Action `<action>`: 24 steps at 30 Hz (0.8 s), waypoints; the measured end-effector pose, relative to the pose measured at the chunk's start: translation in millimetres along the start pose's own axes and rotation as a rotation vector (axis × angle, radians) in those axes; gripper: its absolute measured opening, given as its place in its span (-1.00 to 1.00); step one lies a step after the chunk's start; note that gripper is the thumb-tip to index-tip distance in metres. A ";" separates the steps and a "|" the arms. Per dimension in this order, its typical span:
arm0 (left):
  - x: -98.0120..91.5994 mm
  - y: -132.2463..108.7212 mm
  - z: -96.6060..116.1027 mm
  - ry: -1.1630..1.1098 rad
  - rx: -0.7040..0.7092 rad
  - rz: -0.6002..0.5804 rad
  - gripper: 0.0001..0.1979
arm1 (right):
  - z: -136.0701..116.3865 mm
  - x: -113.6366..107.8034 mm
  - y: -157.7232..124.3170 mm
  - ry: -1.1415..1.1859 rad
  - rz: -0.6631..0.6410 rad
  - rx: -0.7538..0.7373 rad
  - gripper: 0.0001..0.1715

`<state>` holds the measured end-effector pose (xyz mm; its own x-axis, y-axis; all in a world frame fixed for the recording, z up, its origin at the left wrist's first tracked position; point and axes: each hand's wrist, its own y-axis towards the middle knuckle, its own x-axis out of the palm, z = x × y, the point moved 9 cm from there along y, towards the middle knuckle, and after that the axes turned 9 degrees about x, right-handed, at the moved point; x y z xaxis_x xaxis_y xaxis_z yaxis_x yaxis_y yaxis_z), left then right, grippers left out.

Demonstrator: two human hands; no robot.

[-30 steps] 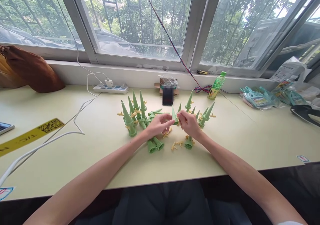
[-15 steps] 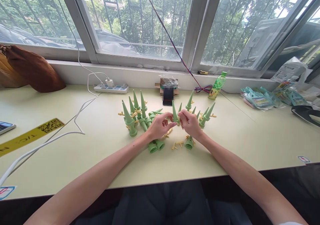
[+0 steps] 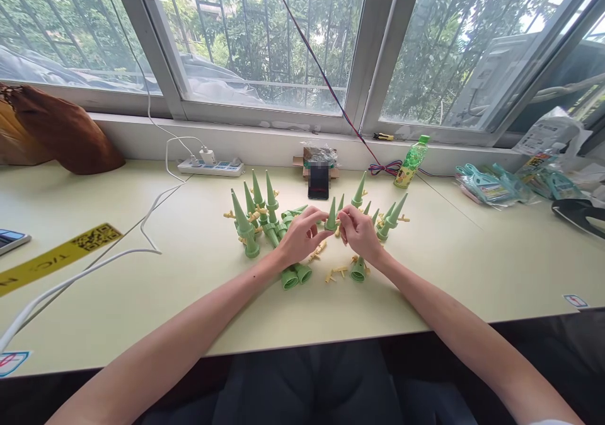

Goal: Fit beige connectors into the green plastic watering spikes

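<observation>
Windows [image 3: 265, 40] ran across the back, trees outside, and your pale table [image 3: 155, 311] stretched below them. Your left hand [image 3: 302, 236] had a green cone [image 3: 331, 214] pinched near its base between thumb and fingers, tip up, roughly mid-table and in front of you. Your right hand [image 3: 358, 229] sat just beside that cone, fingers bunched narrow; couldn't tell whether they gripped a small part, too tiny and partly hidden. Left of your hands, a group of upright cones [image 3: 242, 220] with yellow pegs sticking out; next to it, partly behind your left hand, more cones lay on their sides, two of these lying cones [image 3: 289, 279] with open ends facing you. Right of your hands, another cone group [image 3: 391, 220], also with pegs, plus one single cone [image 3: 358, 272] near your right wrist, open end toward you. Loose yellow pegs [image 3: 335, 273] were scattered on the table between your forearms. Farther back: phone [image 3: 318, 181] propped against a small box [image 3: 326, 154], green-capped bottle [image 3: 411, 161] to the right, plastic-wrapped packs [image 3: 491, 185] beyond it. On the left: power strip [image 3: 210, 168] with a white cable [image 3: 154, 205], brown bag [image 3: 70, 132], yellow tape strip [image 3: 61, 258].
</observation>
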<state>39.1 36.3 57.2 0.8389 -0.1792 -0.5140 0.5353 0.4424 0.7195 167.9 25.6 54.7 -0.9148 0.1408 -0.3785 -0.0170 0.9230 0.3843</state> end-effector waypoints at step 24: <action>-14.7 3.7 2.3 0.200 -0.096 0.096 -0.73 | 8.9 -6.0 2.2 0.077 0.069 0.068 -0.58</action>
<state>29.0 38.6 68.5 0.8443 0.0413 -0.5343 0.4340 0.5321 0.7270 177.0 30.0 50.4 -0.9413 0.1794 -0.2861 0.0724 0.9347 0.3479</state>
